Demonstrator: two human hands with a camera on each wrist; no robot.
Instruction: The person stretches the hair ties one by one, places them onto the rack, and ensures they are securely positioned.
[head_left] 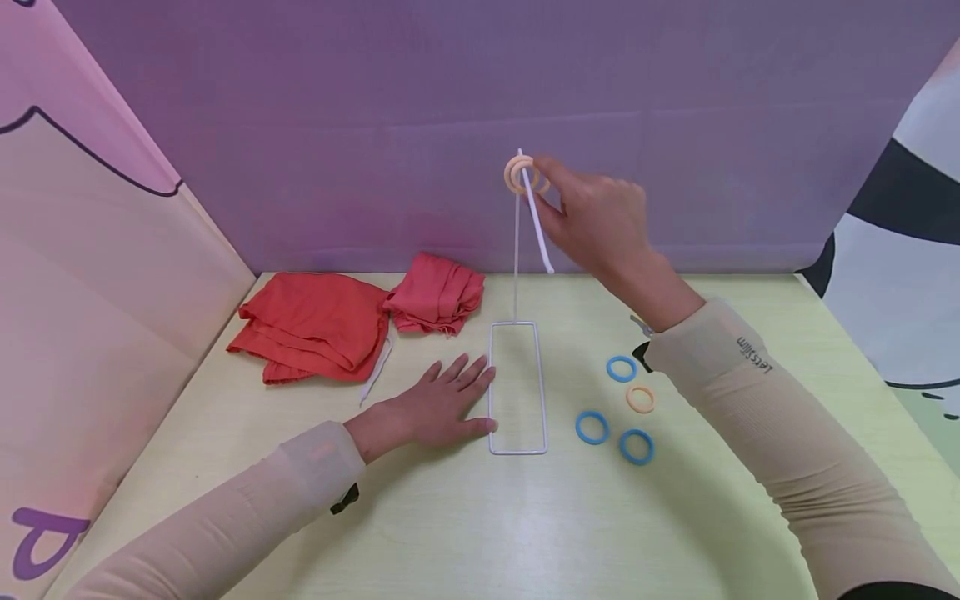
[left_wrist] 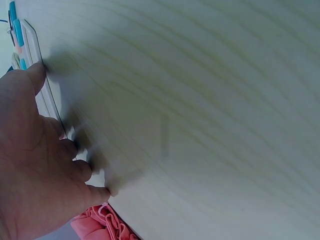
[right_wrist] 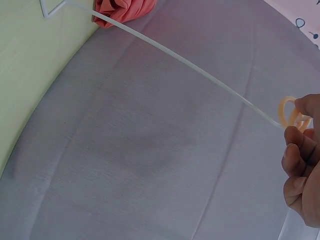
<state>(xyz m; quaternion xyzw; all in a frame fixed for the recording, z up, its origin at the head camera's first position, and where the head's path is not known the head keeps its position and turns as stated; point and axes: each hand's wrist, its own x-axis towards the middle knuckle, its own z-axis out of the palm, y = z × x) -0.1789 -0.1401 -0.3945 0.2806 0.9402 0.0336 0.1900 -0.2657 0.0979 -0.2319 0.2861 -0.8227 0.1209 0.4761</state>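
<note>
A white wire stand [head_left: 516,267] has a rectangular base on the table, a tall thin post and an arm at its top slanting toward me. My right hand [head_left: 600,217] pinches an orange ring [head_left: 543,183] between thumb and index finger, at that arm. Another orange ring [head_left: 510,177] overlaps it around the arm in the head view. In the right wrist view, the orange rings [right_wrist: 283,111] appear at the post's top end beside my fingertips. My left hand [head_left: 442,408] rests with fingers spread, its thumb and fingertips at the left side of the wire base [head_left: 542,392].
Right of the base lie several blue rings [head_left: 637,447] and an orange ring [head_left: 641,399]. Two folded red cloths [head_left: 315,321] are at the back left, a white cord [head_left: 377,371] beside them. A purple curtain [head_left: 337,167] hangs behind the table [head_left: 450,525].
</note>
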